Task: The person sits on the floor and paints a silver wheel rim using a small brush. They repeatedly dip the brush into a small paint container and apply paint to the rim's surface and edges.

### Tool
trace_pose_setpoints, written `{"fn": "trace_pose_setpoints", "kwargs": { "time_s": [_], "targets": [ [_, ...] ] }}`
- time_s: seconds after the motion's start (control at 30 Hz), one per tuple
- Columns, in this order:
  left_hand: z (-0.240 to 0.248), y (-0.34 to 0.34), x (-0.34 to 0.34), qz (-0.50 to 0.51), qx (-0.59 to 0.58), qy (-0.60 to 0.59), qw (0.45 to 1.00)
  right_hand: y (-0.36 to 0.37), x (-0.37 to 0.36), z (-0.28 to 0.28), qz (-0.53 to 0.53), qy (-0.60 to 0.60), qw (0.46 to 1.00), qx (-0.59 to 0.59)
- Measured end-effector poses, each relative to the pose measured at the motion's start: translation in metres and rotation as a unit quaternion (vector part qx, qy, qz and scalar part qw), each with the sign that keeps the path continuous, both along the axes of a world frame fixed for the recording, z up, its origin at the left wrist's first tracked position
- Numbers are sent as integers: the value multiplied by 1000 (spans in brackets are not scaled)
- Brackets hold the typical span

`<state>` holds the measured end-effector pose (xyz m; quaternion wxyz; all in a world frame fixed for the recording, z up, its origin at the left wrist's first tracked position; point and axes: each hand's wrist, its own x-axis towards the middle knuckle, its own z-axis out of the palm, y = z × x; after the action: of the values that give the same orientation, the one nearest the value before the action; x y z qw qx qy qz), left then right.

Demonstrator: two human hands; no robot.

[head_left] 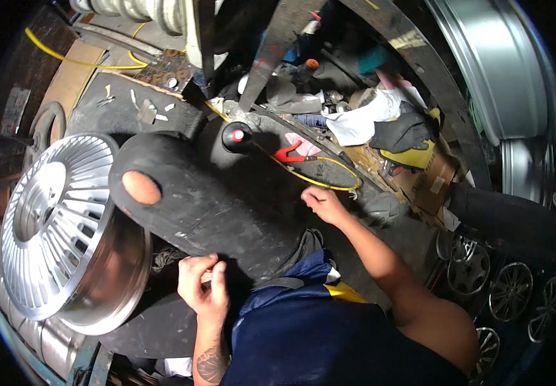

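Note:
My left hand [202,283] is held over my lap, its fingers curled in toward the thumb; nothing shows between them. To its left a silver multi-spoke wheel rim [59,225] stands tilted against my bent leg, apart from the hand. My right hand [325,202] is off to the right of my knee, closed with the fingertips pressed together; whatever they may hold is too small to name. Just beyond it lies a yellow hose [329,187] joined to a red-handled air gun [287,153]. A black bottle [230,143] with a red cap stands past my leg.
A black glove [410,132] and white cloth [365,119] lie among clutter at the back right. Large silver rims [493,64] stand at the upper right, with several spoked wheels [511,291] below. A grey mat [98,109] with scraps lies at the back left.

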<state>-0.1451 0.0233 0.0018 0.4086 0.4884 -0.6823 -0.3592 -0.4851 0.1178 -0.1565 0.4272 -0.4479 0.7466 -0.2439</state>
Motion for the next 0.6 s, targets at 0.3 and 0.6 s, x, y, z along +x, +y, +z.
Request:
{"fn": "trace_pose_setpoints", "kwargs": {
  "time_s": [0.3,0.6],
  "targets": [
    [6,17,-11,-108,-96,-260,955,138,-42,-158,-412,-155,878,191],
    [-12,28,-30,-147,-216,-291,920,121,-25,-157,-365,-182,883,234]
  ]
}}
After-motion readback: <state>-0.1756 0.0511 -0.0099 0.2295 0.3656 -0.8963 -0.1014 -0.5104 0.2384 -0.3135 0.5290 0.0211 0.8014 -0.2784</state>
